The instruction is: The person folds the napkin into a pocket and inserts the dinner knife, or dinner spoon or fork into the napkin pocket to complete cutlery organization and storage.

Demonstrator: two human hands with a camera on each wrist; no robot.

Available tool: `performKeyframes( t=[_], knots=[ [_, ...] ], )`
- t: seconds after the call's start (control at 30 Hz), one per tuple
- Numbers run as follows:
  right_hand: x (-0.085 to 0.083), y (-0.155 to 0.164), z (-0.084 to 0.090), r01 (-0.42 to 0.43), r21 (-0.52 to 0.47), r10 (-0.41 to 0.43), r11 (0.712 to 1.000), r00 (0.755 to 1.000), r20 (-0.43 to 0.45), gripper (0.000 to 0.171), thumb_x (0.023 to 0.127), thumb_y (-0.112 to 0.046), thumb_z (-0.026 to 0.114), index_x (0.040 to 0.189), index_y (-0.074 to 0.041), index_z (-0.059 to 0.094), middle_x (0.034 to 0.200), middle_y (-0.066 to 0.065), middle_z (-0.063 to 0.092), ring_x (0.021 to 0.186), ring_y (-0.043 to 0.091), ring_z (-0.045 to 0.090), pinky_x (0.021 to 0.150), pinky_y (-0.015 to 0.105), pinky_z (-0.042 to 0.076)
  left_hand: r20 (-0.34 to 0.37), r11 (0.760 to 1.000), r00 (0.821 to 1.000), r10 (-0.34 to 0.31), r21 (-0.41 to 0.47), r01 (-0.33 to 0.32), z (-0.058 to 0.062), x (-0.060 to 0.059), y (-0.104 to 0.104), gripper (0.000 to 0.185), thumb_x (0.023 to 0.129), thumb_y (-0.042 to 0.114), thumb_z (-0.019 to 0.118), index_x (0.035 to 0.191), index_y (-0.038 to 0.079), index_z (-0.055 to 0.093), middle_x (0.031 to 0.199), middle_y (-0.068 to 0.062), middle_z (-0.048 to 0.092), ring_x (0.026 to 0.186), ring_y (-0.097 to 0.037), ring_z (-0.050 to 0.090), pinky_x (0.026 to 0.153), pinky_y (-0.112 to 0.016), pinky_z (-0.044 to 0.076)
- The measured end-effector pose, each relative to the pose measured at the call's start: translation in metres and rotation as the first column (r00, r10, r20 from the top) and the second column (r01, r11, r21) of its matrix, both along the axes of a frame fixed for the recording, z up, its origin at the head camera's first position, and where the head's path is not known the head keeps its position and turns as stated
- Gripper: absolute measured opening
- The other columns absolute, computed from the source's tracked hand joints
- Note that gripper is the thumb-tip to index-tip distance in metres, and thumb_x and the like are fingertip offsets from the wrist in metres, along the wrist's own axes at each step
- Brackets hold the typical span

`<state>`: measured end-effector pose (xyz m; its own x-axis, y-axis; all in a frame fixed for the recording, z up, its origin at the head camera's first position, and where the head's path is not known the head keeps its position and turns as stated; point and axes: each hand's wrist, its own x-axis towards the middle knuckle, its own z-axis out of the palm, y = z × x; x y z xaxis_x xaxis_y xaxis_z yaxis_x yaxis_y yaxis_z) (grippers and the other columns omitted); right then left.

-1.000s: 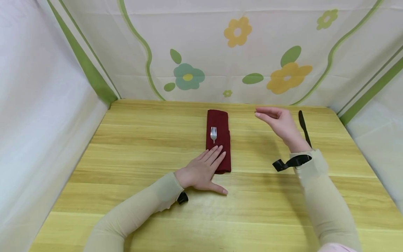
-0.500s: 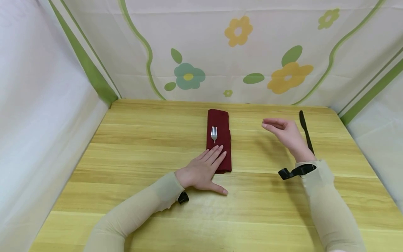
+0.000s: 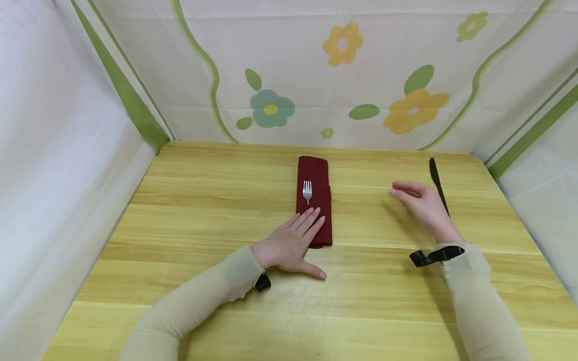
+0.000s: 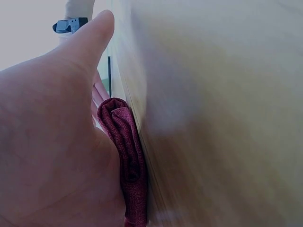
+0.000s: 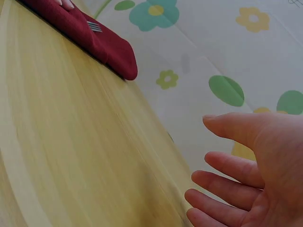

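Note:
A folded dark red napkin [image 3: 314, 195] lies lengthwise at the middle of the wooden table [image 3: 203, 210], with a silver fork [image 3: 307, 191] on it. My left hand [image 3: 293, 242] lies flat, straight fingers pressing the napkin's near end and covering the fork's handle; the left wrist view shows the napkin [image 4: 128, 156] bunched under the palm. A black knife [image 3: 438, 184] lies at the far right. My right hand [image 3: 420, 203] hovers just left of the knife, fingers relaxed and empty, palm seen in the right wrist view [image 5: 255, 170].
White cloth walls with green stripes and flower prints [image 3: 413, 108] enclose the table on three sides. Black wrist straps [image 3: 431, 256] sit on both forearms. Bare wood stretches to the left of the napkin and along the near edge.
My right hand has drawn back toward me and lowered, moving right to beside the knife. The left hand, napkin and fork have stayed put.

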<state>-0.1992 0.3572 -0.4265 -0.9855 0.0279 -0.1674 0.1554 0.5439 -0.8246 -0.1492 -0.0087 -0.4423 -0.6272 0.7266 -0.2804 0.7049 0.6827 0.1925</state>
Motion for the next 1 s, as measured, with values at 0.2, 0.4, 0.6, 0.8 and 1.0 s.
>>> performKeyframes(
  t=[0.2,0.4,0.6,0.8,1.0],
  knots=[
    [0.005,0.014,0.001,0.052,-0.011,-0.052,0.999,0.999,-0.002,0.072,0.094,-0.056,0.067,0.148,-0.008,0.055,0.143,0.01,0.058,0.116,0.003,0.056,0.089,0.012,0.043,0.003,1.0,1.0,0.006,-0.021,-0.006,0.001,0.0,0.0,0.127,0.079,0.091,0.046,0.162,0.012,-0.008,0.168,-0.007,-0.017,0.151,-0.019,-0.018,0.121,-0.036,-0.004],
    [0.009,0.032,0.007,0.102,-0.041,-0.103,0.994,0.995,-0.014,0.074,0.094,-0.052,0.068,0.148,-0.005,0.052,0.131,-0.009,0.062,0.113,-0.003,0.053,0.087,0.01,0.043,0.001,1.0,1.0,0.004,-0.009,-0.004,0.007,0.002,0.0,0.127,0.08,0.089,0.05,0.164,0.01,-0.003,0.169,-0.01,-0.012,0.153,-0.023,-0.014,0.122,-0.038,0.0],
    [0.012,0.053,0.009,0.165,-0.071,-0.168,0.984,0.985,-0.039,0.068,0.094,-0.047,0.071,0.147,-0.008,0.055,0.115,-0.025,0.063,0.11,-0.006,0.053,0.085,0.008,0.042,-0.002,1.0,1.0,0.003,-0.019,-0.003,0.002,0.001,0.0,0.127,0.079,0.091,0.046,0.163,0.012,-0.006,0.168,-0.008,-0.016,0.152,-0.021,-0.016,0.122,-0.037,-0.003],
    [0.013,0.069,0.014,0.214,-0.066,-0.215,0.975,0.977,-0.004,0.07,0.093,-0.048,0.071,0.151,-0.014,0.052,0.12,-0.023,0.061,0.119,0.0,0.05,0.091,0.011,0.041,0.006,1.0,1.0,0.009,-0.006,-0.009,-0.003,0.0,0.0,0.127,0.078,0.093,0.045,0.162,0.013,-0.007,0.167,-0.006,-0.018,0.151,-0.02,-0.017,0.121,-0.036,-0.004],
    [0.014,0.079,0.014,0.231,-0.061,-0.23,0.971,0.973,0.023,0.077,0.092,-0.053,0.07,0.154,-0.014,0.047,0.127,-0.019,0.058,0.119,0.002,0.05,0.09,0.012,0.041,0.005,1.0,1.0,0.011,-0.011,-0.01,-0.002,-0.001,0.0,0.127,0.078,0.092,0.046,0.162,0.013,-0.007,0.167,-0.006,-0.018,0.151,-0.019,-0.018,0.121,-0.036,-0.004]
  ],
)
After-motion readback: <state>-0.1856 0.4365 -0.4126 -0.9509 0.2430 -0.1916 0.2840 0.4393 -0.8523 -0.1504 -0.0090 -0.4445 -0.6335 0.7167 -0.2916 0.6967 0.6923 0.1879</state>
